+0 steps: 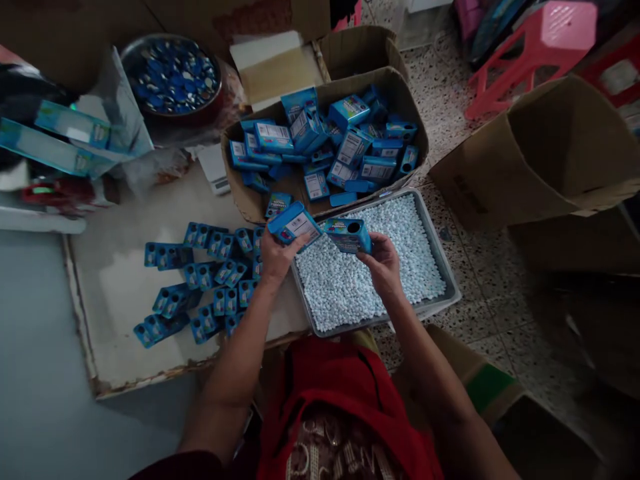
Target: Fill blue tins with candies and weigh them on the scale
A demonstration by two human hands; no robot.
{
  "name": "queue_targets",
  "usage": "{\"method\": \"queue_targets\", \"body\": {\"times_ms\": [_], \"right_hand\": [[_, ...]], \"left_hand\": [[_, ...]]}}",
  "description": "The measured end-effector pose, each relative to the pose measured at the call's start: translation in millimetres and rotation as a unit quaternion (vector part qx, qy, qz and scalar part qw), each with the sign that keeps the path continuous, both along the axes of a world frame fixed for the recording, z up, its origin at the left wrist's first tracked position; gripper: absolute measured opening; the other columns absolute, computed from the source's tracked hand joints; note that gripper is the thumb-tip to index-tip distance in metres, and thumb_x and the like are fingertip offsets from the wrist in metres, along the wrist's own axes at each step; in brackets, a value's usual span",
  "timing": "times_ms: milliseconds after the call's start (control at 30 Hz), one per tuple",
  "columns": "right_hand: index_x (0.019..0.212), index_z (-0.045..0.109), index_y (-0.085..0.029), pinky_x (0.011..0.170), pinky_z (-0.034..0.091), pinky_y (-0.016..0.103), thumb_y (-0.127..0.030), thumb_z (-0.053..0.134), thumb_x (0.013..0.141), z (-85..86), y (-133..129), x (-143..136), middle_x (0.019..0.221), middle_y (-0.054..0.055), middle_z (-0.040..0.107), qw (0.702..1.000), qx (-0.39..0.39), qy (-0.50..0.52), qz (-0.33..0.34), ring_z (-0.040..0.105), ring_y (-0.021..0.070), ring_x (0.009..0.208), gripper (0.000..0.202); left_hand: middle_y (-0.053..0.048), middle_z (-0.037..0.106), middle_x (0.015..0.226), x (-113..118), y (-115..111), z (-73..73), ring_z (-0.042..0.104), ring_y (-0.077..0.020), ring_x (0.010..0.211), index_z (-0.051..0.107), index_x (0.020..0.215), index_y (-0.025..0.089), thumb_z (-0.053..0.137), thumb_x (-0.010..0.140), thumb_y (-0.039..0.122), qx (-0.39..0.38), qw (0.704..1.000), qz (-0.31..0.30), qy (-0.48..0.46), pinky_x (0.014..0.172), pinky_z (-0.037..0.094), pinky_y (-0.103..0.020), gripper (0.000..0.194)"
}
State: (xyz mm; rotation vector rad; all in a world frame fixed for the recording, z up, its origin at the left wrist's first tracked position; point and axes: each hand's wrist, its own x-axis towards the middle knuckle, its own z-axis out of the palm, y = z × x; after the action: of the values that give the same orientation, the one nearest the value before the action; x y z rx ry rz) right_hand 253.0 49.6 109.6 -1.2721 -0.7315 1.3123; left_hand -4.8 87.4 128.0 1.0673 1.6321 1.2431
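My left hand (pixel 281 257) grips a small blue printed box (pixel 296 225), with its label panel turned up. In my right hand (pixel 383 263) is another blue box (pixel 345 235), held with the round dark hole in its end facing up. Both boxes are above the left and middle part of a grey tray (pixel 453 293) filled with small pale pellets (pixel 345 290). Just behind my hands, a cardboard carton (pixel 425 137) holds a heap of the same blue boxes (pixel 353 147). To the left of my hands, several blue boxes (pixel 225 247) stand in groups on the table.
The pale table (pixel 115 267) has a worn edge. A bowl (pixel 215 100) of shiny blue and silver discs stands at the back left. On the speckled floor (pixel 450 87) are an open cardboard box (pixel 480 160) and a pink stool (pixel 555 33) at the right.
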Motion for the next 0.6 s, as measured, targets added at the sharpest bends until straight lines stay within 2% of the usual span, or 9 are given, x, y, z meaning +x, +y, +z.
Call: {"method": "queue_targets", "body": {"times_ms": [67, 100, 167, 233, 267, 333, 467, 500, 600], "right_hand": [[0.118, 0.074, -0.031, 0.103, 0.065, 0.044, -0.045, 0.104, 0.066, -6.1, -8, -1, 0.118, 0.004, 0.081, 0.999, -0.034, 0.038, 0.000, 0.075, 0.0265, 0.108, 0.061], [0.121, 0.074, -0.031, 0.099, 0.066, 0.043, -0.048, 0.103, 0.068, -9.9, -13, 0, 0.120, 0.004, 0.082, 0.997, -0.057, 0.057, -0.002, 0.076, 0.0260, 0.107, 0.062], [0.124, 0.072, -0.033, 0.089, 0.067, 0.040, -0.054, 0.100, 0.073, -16.8, -26, 3, 0.121, 0.004, 0.083, 0.992, -0.101, 0.077, -0.011, 0.078, 0.0250, 0.104, 0.061], [0.125, 0.072, -0.033, 0.085, 0.066, 0.038, -0.056, 0.097, 0.077, -20.6, -38, 9, 0.121, 0.003, 0.083, 0.991, -0.117, 0.070, -0.016, 0.079, 0.0245, 0.102, 0.059], [0.125, 0.073, -0.033, 0.087, 0.066, 0.039, -0.054, 0.098, 0.076, -21.1, -44, 13, 0.121, 0.003, 0.083, 0.992, -0.111, 0.059, -0.015, 0.079, 0.0246, 0.103, 0.058], [0.126, 0.075, -0.034, 0.095, 0.066, 0.042, -0.048, 0.102, 0.072, -20.4, -52, 22, 0.122, 0.004, 0.083, 0.996, -0.084, 0.024, 0.001, 0.078, 0.0255, 0.107, 0.062], [0.130, 0.077, -0.033, 0.106, 0.064, 0.045, -0.044, 0.101, 0.076, -22.7, -67, 32, 0.127, 0.006, 0.082, 0.996, -0.050, -0.053, 0.041, 0.077, 0.0274, 0.113, 0.061], [0.130, 0.076, -0.031, 0.108, 0.063, 0.047, -0.045, 0.098, 0.079, -25.7, -71, 31, 0.128, 0.006, 0.082, 0.995, -0.050, -0.074, 0.038, 0.076, 0.0279, 0.114, 0.057], [0.131, 0.074, -0.027, 0.110, 0.059, 0.050, -0.045, 0.088, 0.085, -40.3, -87, 21, 0.129, 0.010, 0.078, 0.984, -0.046, -0.172, -0.014, 0.074, 0.0300, 0.119, 0.051]], "left_hand": [[-0.006, 0.084, 0.115, 20, -17, -0.4, 0.083, -0.0281, 0.111, 0.070, 0.114, 0.025, 0.105, 0.073, 0.053, -0.057, 0.989, 0.061, -0.125, 0.102, 0.070, -0.041, 0.061], [-0.005, 0.084, 0.115, 28, -20, -1.4, 0.083, -0.0267, 0.110, 0.070, 0.114, 0.026, 0.102, 0.080, 0.052, -0.096, 0.971, 0.095, -0.197, 0.097, 0.071, -0.038, 0.054], [-0.003, 0.085, 0.110, 38, -22, -4.3, 0.084, -0.0236, 0.102, 0.071, 0.115, 0.027, 0.091, 0.094, 0.049, -0.184, 0.904, 0.163, -0.350, 0.085, 0.072, -0.033, 0.037], [-0.003, 0.084, 0.102, 41, -23, -8.2, 0.083, -0.0203, 0.089, 0.072, 0.117, 0.025, 0.084, 0.102, 0.043, -0.254, 0.827, 0.211, -0.456, 0.073, 0.070, -0.028, 0.026], [-0.003, 0.083, 0.098, 41, -26, -10.4, 0.081, -0.0189, 0.083, 0.072, 0.118, 0.023, 0.083, 0.103, 0.039, -0.277, 0.799, 0.224, -0.484, 0.069, 0.069, -0.026, 0.024], [-0.004, 0.081, 0.091, 42, -35, -14.7, 0.079, -0.0170, 0.073, 0.073, 0.119, 0.020, 0.082, 0.103, 0.031, -0.310, 0.771, 0.237, -0.503, 0.065, 0.068, -0.024, 0.022], [-0.002, 0.078, 0.082, 50, -57, -21.3, 0.077, -0.0161, 0.067, 0.072, 0.111, 0.019, 0.080, 0.103, 0.022, -0.347, 0.741, 0.264, -0.510, 0.065, 0.068, -0.023, 0.011], [-0.002, 0.076, 0.079, 52, -61, -22.5, 0.075, -0.0151, 0.065, 0.071, 0.106, 0.019, 0.078, 0.105, 0.023, -0.353, 0.736, 0.270, -0.511, 0.065, 0.068, -0.022, 0.008], [-0.002, 0.071, 0.074, 64, -69, -26.5, 0.070, -0.0121, 0.059, 0.067, 0.093, 0.018, 0.070, 0.111, 0.027, -0.370, 0.725, 0.267, -0.516, 0.058, 0.060, -0.017, 0.020]]}}
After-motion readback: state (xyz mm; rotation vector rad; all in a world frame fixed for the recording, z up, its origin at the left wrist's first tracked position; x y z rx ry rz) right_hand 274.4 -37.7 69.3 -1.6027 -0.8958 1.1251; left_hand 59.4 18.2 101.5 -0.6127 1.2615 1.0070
